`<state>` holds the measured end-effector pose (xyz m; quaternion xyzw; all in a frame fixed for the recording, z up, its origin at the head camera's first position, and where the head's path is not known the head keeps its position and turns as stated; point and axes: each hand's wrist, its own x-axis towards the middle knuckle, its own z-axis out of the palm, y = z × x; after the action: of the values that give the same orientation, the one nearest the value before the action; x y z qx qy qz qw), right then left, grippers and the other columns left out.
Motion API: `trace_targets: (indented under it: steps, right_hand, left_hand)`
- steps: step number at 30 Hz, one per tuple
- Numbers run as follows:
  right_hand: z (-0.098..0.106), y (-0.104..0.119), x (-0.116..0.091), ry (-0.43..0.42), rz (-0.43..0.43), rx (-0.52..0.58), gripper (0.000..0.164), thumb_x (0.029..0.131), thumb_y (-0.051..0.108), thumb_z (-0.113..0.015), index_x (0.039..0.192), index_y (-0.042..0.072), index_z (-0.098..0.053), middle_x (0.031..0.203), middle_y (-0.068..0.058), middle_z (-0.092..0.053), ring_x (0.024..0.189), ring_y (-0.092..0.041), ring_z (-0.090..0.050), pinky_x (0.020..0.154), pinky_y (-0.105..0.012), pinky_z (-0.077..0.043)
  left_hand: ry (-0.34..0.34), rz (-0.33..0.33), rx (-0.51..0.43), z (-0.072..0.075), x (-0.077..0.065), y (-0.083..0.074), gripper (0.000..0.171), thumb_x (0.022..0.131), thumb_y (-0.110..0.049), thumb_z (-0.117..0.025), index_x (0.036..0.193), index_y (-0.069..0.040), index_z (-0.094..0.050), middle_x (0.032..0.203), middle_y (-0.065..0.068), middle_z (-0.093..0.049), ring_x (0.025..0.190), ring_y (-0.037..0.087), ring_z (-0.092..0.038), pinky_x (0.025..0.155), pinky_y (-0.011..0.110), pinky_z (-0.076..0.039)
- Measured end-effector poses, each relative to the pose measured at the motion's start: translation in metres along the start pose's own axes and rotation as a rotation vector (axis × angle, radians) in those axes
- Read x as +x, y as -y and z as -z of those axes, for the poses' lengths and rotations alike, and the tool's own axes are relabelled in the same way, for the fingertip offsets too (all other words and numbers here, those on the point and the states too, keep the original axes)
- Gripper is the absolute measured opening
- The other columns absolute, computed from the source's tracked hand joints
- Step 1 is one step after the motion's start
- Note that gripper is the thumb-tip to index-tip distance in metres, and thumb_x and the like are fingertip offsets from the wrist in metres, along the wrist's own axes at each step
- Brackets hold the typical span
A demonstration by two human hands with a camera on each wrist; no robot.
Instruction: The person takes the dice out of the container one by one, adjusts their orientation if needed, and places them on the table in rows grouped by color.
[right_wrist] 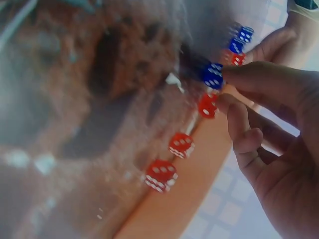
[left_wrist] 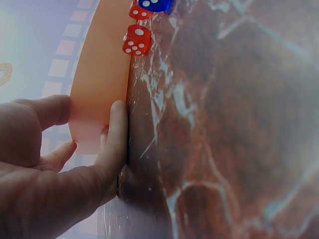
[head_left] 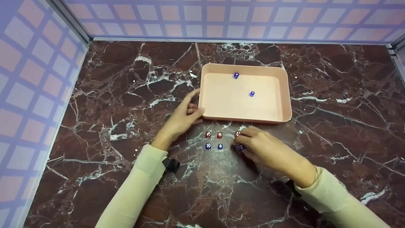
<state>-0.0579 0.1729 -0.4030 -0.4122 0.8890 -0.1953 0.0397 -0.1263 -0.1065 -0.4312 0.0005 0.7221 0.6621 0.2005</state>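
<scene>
A peach tray [head_left: 245, 119] stands on the marbled table, and my left hand [head_left: 182, 118] grips its near left corner, thumb at the rim and fingers along the side wall. With thumb and index finger, my right hand [head_left: 265, 147] pinches a blue die [head_left: 239, 148] in front of the tray. Just behind that die is a red die [head_left: 237, 134], close to the fingers. Left of the right hand, two red dice [head_left: 219, 135] are lined up behind two blue dice [head_left: 220, 146]. More red dice [right_wrist: 161, 175] show in the right wrist view, hidden by the hand from above.
Inside the tray lie two blue dice [head_left: 252, 94], one near the middle and one by the far wall. Checkered panels [head_left: 215, 22] bound the table [head_left: 120, 104] at the back and the left.
</scene>
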Motion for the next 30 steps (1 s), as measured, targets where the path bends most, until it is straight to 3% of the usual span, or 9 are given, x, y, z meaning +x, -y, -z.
trace_targets:
  steps: [6,10,14,21,26,30]
  right_hand:
    - [0.012,-0.004,0.009,-0.054,0.072,-0.01,0.014,0.089,0.006,-0.082,0.102,0.009,-0.075,0.097,-0.004,-0.068,0.088,-0.022,-0.065,0.078,-0.038,-0.064]
    - [0.014,-0.009,0.011,-0.063,0.029,-0.013,0.006,0.094,0.01,-0.078,0.099,0.01,-0.075,0.093,-0.003,-0.07,0.082,-0.019,-0.067,0.072,-0.035,-0.064]
    - [0.01,-0.022,0.011,-0.083,-0.013,-0.019,0.009,0.093,0.008,-0.078,0.102,0.009,-0.077,0.095,-0.004,-0.073,0.084,-0.021,-0.069,0.078,-0.04,-0.064]
    - [0.007,-0.036,0.011,-0.101,-0.007,-0.026,0.008,0.093,0.009,-0.079,0.101,0.009,-0.078,0.096,-0.003,-0.072,0.087,-0.023,-0.068,0.078,-0.043,-0.06]
    - [0.013,-0.04,0.014,-0.093,-0.026,0.049,0.008,0.095,0.009,-0.076,0.104,0.008,-0.078,0.098,-0.004,-0.074,0.088,-0.022,-0.071,0.083,-0.044,-0.064]
    - [0.019,-0.052,0.021,-0.161,-0.056,0.134,0.008,0.096,0.003,-0.075,0.103,0.002,-0.076,0.095,-0.009,-0.076,0.084,-0.022,-0.072,0.079,-0.04,-0.067]
  left_hand:
    - [-0.003,0.008,0.006,0.001,0.0,0.0,0.072,0.106,-0.006,-0.062,0.168,-0.025,-0.03,0.13,0.022,-0.05,0.114,0.029,-0.059,0.1,0.039,-0.065]
    - [-0.001,0.008,0.023,0.0,0.0,0.0,0.071,0.107,-0.007,-0.061,0.168,-0.025,-0.031,0.131,0.024,-0.052,0.116,0.03,-0.059,0.101,0.038,-0.064]
    - [0.001,0.007,0.032,0.0,0.001,0.001,0.071,0.107,-0.007,-0.061,0.168,-0.025,-0.031,0.131,0.024,-0.052,0.117,0.03,-0.059,0.101,0.038,-0.064]
    - [0.001,0.018,0.033,0.0,0.0,0.0,0.071,0.106,-0.007,-0.061,0.167,-0.027,-0.031,0.131,0.024,-0.052,0.117,0.03,-0.059,0.101,0.038,-0.064]
    - [-0.008,0.016,0.029,0.0,0.0,0.0,0.071,0.106,-0.006,-0.061,0.167,-0.028,-0.031,0.13,0.023,-0.053,0.116,0.03,-0.06,0.1,0.039,-0.065]
    - [-0.011,0.012,0.023,-0.001,-0.001,-0.001,0.071,0.106,-0.005,-0.061,0.167,-0.027,-0.031,0.128,0.023,-0.054,0.115,0.03,-0.06,0.1,0.04,-0.065]
